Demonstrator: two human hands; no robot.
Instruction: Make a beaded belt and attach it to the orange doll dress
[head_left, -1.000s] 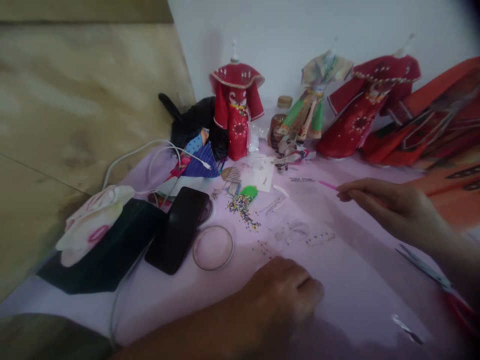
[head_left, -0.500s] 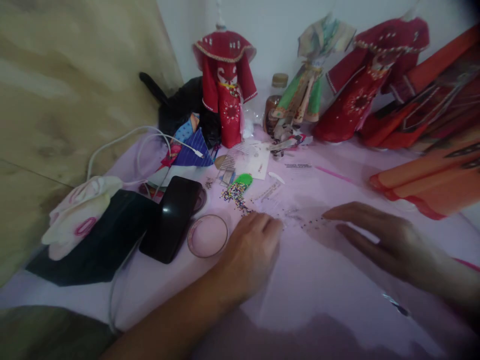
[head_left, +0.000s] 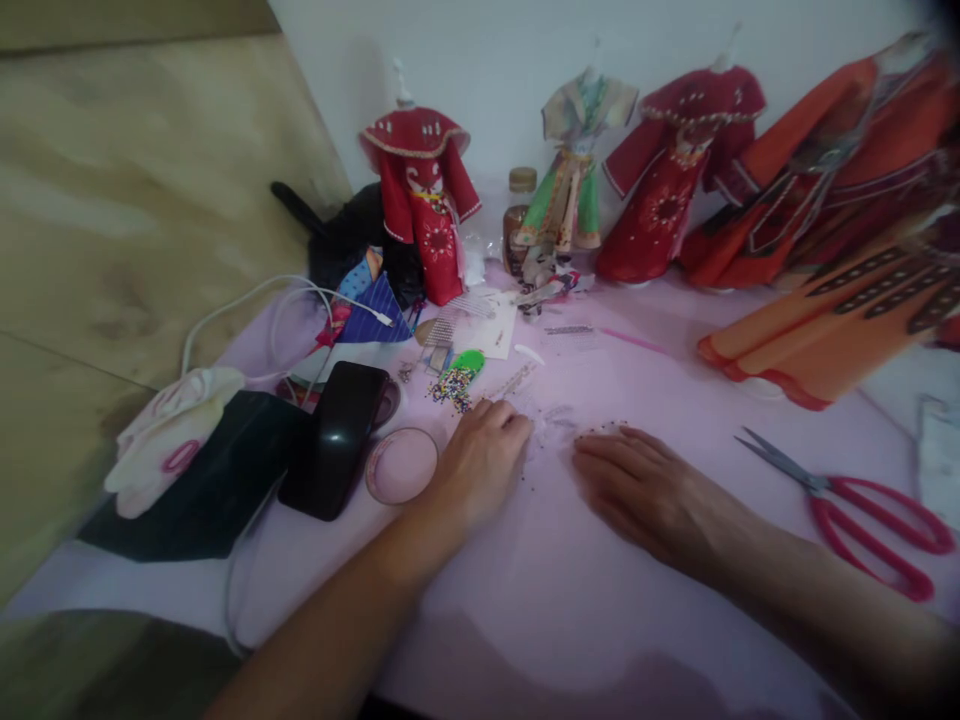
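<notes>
My left hand [head_left: 487, 455] rests on the pink tabletop [head_left: 517, 600], its fingers curled together; anything inside them is hidden. It is just below a pile of tiny multicoloured beads [head_left: 450, 388] spilling from a small green piece [head_left: 471, 362]. To its left lies a roll of tape [head_left: 403, 466]. My right hand [head_left: 637, 485] is laid low against the table, fingers stretched out and side by side, with a few loose beads [head_left: 600, 429] by its fingertips. Between the hands, a few more dark beads are scattered.
Red-handled scissors [head_left: 817, 485] lie at the right. A black phone [head_left: 337, 440], white cable [head_left: 270, 282] and dark cloth [head_left: 187, 500] are at the left. Along the wall stand several dressed doll forms, including a red one [head_left: 435, 220] and an orange one [head_left: 810, 340], plus a bottle [head_left: 517, 225].
My right hand has moved left and down onto the table, its fingers coming together. My left hand stays curled near the beads. The view has shifted right, bringing the scissors into sight.
</notes>
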